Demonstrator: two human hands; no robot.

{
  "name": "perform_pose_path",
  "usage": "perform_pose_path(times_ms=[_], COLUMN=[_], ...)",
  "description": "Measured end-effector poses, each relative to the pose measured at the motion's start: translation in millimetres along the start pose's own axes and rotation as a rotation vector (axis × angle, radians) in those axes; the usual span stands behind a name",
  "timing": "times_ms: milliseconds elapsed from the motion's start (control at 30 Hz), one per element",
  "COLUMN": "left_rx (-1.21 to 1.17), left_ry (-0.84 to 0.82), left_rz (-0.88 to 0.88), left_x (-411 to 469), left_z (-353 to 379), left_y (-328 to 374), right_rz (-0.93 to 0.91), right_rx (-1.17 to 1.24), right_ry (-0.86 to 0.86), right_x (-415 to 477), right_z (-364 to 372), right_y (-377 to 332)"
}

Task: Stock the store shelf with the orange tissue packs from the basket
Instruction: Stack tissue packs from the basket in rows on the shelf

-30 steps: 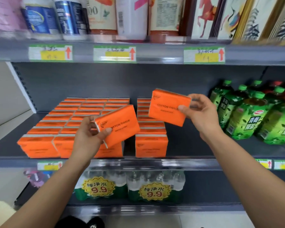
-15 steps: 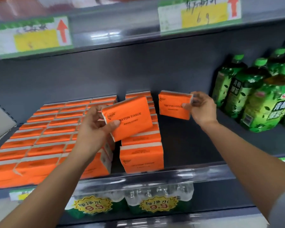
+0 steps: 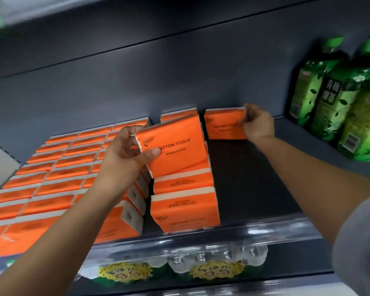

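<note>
Mostly stocked already: three full rows of orange packs at 9 o'clock, and a fourth row at 6. Left hand grips a tilted pack over that fourth row, thumb on its front. Right hand at 1 o'clock pinches a second pack upright by the back wall, starting a fifth row. There's bare shelf left before the green bottles at 3 o'clock. Half a second ago that second pack was higher up, not yet at the wall.
</note>
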State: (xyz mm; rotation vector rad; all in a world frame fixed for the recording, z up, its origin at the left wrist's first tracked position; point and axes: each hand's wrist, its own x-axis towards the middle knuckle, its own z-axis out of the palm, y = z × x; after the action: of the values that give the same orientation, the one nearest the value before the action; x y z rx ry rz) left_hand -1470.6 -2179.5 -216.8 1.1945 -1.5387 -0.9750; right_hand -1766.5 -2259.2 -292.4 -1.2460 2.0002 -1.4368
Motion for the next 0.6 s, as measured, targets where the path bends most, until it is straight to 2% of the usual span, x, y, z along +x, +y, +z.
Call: perform_pose_path(times_ms=[300,600], left_rx=[0.055,0.068], left_ry=[-0.033,-0.042], left_rz=[0.014,0.031], left_x=[5.6,6.8], left_z=[0.9,1.5], left_y=[3.4,1.3], right_rz=[-0.031,-0.005], right_rx=[-0.013,-0.017], right_ry=[-0.014,0.065], right_x=[21.1,23.4], right_z=[23.4,34.7], right_y=[-5.9,-2.9])
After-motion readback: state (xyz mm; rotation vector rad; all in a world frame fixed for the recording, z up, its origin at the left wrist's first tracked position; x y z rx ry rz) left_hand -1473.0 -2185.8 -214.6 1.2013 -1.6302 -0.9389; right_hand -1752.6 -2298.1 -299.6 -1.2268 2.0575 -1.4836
